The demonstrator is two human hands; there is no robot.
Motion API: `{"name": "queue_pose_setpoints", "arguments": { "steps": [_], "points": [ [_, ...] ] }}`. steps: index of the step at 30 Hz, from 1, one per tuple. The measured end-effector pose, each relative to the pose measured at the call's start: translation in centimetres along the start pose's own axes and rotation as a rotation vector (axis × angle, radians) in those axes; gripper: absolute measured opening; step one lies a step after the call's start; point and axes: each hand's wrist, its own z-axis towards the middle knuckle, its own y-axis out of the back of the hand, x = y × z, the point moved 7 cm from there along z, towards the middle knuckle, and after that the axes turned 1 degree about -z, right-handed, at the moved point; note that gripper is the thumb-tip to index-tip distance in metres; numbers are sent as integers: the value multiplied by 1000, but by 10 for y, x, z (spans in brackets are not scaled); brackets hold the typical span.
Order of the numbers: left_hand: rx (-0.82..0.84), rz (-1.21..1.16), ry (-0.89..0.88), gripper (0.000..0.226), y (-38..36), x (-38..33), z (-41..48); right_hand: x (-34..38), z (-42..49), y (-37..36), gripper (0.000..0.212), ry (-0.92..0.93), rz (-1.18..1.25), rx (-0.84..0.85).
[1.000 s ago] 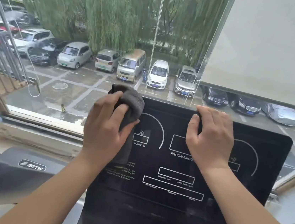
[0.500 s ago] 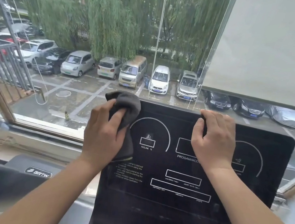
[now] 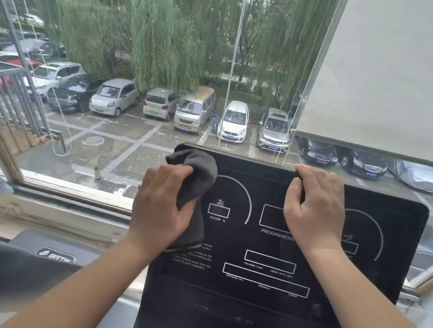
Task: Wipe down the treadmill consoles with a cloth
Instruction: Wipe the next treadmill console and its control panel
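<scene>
Clutching one dark grey cloth (image 3: 198,172) against the single glossy black treadmill console (image 3: 247,304), the left hand (image 3: 159,206) sits beside the right hand (image 3: 313,208), whose grip clasps the top edge.

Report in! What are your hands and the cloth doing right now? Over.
Left hand grips grey cloth, pressed on treadmill console upper-left corner. Right hand hooked over console's top edge. Only that right hand sits in the cloth's path.
</scene>
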Motion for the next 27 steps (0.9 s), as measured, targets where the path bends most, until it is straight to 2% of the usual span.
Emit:
{"name": "queue_pose_setpoints", "arguments": {
  "steps": [4, 7, 10, 12, 14, 16, 19, 20, 22, 25, 27],
  "points": [
    [160, -68, -206, 55, -18, -16, -52, 1, 0, 0, 36, -6, 5, 14],
    [259, -90, -303, 64, -11, -13, -40, 0, 0, 0, 36, 7, -8, 18],
    [122, -63, -84, 78, 2, 2, 7, 0, -1, -1, 37, -8, -9, 16],
    [34, 9, 47, 72, 2, 4, 28, 0, -2, -2, 38, -17, -10, 14],
    [4, 30, 76, 64, -8, -13, 23, 1, -2, -3, 38, -15, -18, 23],
    [45, -3, -58, 60, -24, -41, 1, 0, -2, -3, 38, -12, -22, 35],
    [186, 47, -412, 57, -43, -73, -19, -2, -2, -4, 40, -4, -37, 61],
    [177, 63, -441, 56, -42, -73, -11, -2, -2, -4, 41, -2, -38, 73],
    [98, 75, -346, 56, -36, -65, 16, -2, -1, -4, 42, -8, -36, 94],
    [4, 80, -91, 62, -33, -56, 41, -2, -2, -5, 43, -33, -34, 112],
    [1, 50, -119, 60, -41, -69, 32, -2, -2, -5, 43, -42, -29, 109]
  ]
}}
